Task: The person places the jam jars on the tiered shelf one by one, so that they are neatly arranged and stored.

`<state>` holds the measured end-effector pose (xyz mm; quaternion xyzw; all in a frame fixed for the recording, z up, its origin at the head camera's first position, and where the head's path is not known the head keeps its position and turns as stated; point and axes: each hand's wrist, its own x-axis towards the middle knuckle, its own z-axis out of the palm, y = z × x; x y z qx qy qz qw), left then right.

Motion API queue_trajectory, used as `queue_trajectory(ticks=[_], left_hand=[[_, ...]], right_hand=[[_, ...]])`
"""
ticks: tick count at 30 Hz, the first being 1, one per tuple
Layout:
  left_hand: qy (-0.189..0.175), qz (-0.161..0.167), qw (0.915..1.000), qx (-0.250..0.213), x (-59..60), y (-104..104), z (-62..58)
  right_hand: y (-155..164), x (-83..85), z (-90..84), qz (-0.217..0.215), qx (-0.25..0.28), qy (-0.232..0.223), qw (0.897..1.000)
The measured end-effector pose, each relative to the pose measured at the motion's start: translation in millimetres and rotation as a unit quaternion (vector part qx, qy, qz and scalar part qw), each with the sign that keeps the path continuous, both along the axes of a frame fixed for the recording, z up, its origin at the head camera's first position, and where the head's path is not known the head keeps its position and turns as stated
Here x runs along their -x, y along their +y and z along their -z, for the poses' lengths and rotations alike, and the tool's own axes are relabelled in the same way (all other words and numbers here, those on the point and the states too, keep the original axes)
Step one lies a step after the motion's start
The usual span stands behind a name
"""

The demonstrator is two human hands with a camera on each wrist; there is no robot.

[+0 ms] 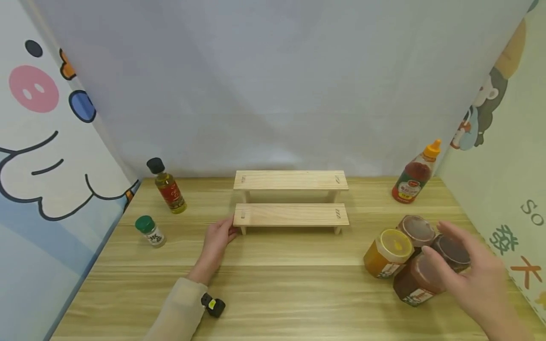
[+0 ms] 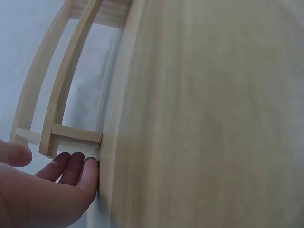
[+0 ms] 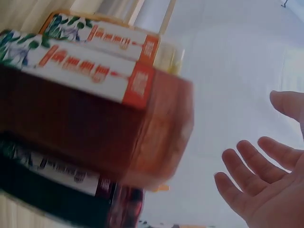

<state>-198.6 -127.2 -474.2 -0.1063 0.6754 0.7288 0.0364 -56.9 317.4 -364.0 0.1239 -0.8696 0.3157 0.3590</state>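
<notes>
A pale two-step wooden rack (image 1: 291, 215) stands mid-table. My left hand (image 1: 222, 233) lies flat beside its left end, fingers straight, fingertips (image 2: 71, 168) against the rack's left leg (image 2: 76, 134). At the right is a huddle of jars: a yellow-lidded honey jar (image 1: 387, 253), a brown-lidded jar (image 1: 416, 229), a dark jar (image 1: 453, 252) and a reddish jar (image 1: 414, 283). My right hand (image 1: 445, 248) hovers over them with spread fingers (image 3: 247, 164), holding nothing. The right wrist view shows the reddish jar (image 3: 95, 128) close and blurred.
An oil bottle with a black cap (image 1: 167, 187) and a green-capped shaker (image 1: 150, 231) stand at the left. A red sauce bottle with an orange tip (image 1: 415, 177) stands back right. Cartoon-printed walls close in both sides, a grey curtain the back.
</notes>
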Motion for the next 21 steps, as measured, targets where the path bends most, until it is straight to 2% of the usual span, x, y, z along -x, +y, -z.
queue_trajectory(ticks=[3,6,13,21], left_hand=[[0.009,0.008,0.9997,0.021,-0.9,0,1.7],[0.011,0.011,0.9992,0.038,-0.7,0,3.0],[0.01,0.013,0.9998,0.015,0.7,1,3.4],[0.01,0.017,0.9996,0.019,-0.5,2,2.6]], right_hand=[[9,-7.1,-0.8,0.042,-0.008,-0.049,0.998],[17,-13.5,0.0,0.073,-0.011,-0.077,0.994],[27,-24.7,6.3,0.12,0.005,-0.079,0.99],[27,-36.8,19.3,0.155,0.036,-0.12,0.98]])
